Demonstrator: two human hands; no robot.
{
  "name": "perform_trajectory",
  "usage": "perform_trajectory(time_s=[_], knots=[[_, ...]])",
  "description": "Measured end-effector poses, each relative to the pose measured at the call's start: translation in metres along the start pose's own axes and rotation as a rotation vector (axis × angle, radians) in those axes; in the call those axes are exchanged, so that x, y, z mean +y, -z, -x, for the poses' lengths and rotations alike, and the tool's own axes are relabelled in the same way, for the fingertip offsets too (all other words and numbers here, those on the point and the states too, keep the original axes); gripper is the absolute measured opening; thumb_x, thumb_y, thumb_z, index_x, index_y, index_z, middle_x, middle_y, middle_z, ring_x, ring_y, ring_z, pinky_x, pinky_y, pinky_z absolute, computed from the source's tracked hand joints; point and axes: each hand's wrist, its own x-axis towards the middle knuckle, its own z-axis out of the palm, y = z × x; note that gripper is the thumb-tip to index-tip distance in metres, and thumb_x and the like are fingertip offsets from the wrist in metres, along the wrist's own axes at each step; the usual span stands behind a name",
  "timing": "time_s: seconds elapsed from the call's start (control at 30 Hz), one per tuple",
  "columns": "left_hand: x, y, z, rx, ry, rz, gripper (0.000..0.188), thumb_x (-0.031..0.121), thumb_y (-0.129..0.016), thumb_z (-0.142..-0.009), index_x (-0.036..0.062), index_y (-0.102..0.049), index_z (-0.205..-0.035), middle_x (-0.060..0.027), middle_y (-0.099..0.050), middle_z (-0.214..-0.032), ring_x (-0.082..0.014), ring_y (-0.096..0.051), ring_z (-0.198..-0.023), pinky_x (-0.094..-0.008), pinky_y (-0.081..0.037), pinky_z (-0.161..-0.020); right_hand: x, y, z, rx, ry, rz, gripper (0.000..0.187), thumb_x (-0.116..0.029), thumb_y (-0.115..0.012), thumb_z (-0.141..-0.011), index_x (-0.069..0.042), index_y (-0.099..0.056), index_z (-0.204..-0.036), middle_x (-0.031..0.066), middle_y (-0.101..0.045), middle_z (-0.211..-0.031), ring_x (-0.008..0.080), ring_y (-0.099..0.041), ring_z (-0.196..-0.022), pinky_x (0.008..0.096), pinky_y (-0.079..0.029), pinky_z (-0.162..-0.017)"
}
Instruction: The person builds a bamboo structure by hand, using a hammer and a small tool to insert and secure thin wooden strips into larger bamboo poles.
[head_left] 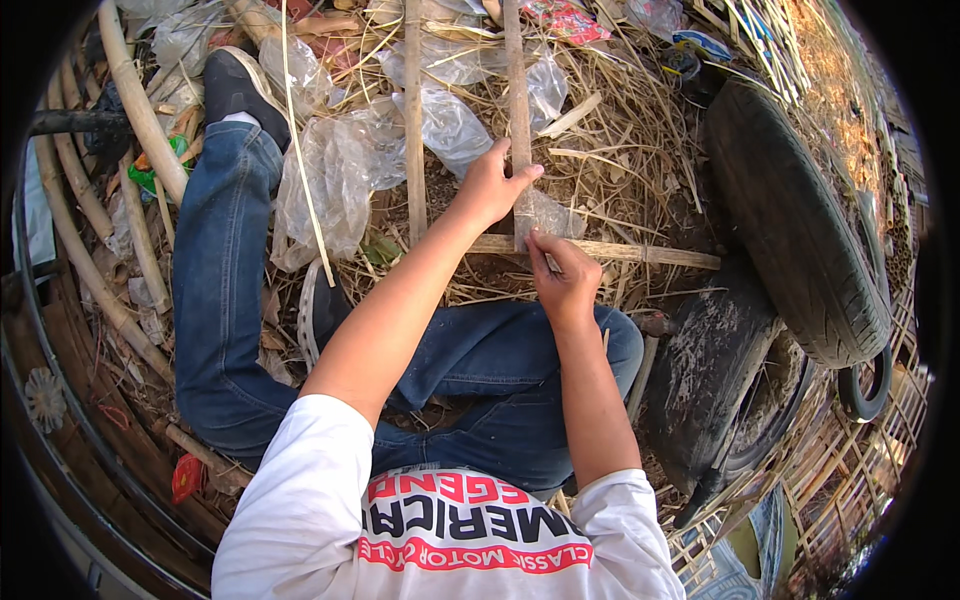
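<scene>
A long upright bamboo strip [517, 90] meets a bamboo crosspiece [640, 252] in front of me. My left hand [492, 188] is closed round the upright strip a little above that joint, its thumb lying across the wood. Right at the joint, my right hand [566, 275] has its fingers pinched together. Whatever is between those fingertips is hidden or too small to name. Parallel to the gripped strip, on its left, runs a second bamboo strip [414, 120]. A thin pale sliver [300, 150] stands farther left.
Clear plastic bags [330, 185] and straw [640, 140] litter the ground. On the right, a black tyre [800, 220] leans over another dark tyre [715, 360]. Bamboo poles [140, 100] lie at the far left. My bent legs [225, 270] frame the work.
</scene>
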Motion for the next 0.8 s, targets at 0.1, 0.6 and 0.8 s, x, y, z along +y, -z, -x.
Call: perform_trajectory(time_s=[0.1, 0.6, 0.8], knots=[[0.019, 0.0, 0.013, 0.299, -0.081, -0.224, 0.054, 0.023, -0.072, -0.087, -0.0028, -0.052, -0.129, -0.017, -0.069, -0.093, -0.0254, -0.064, -0.097, -0.0377, -0.05, -0.085, 0.0, 0.0, 0.0, -0.016, 0.046, 0.019, 0.013, 0.005, -0.075, -0.077, 0.0, -0.07, -0.087, 0.0149, -0.072, -0.082, 0.0267, -0.073, -0.077, 0.0301, -0.056, -0.068], [0.035, 0.03, 0.085, -0.06, -0.503, -0.159, 0.02, 0.011, -0.078, -0.073, 0.0064, -0.069, -0.09, -0.0042, -0.071, -0.11, -0.0268, -0.054, -0.125, -0.0435, -0.039, -0.105, 0.0, 0.009, 0.008, -0.085, 0.059, 0.053, 0.03, 0.012, -0.064, -0.077, -0.003, -0.069, -0.102, 0.0149, -0.07, -0.096, 0.0279, -0.071, -0.081, 0.0329, -0.057, -0.069], [0.026, 0.02, 0.086, 0.09, -0.596, -0.214, 0.015, 0.01, -0.079, -0.07, 0.0055, -0.069, -0.08, -0.0039, -0.071, -0.105, -0.0257, -0.058, -0.117, -0.0423, -0.042, -0.1, 0.001, 0.01, 0.01, -0.103, 0.026, 0.002, 0.036, 0.01, -0.061, -0.076, -0.007, -0.069, -0.108, 0.0127, -0.064, -0.105, 0.0286, -0.069, -0.085, 0.0373, -0.056, -0.069]])
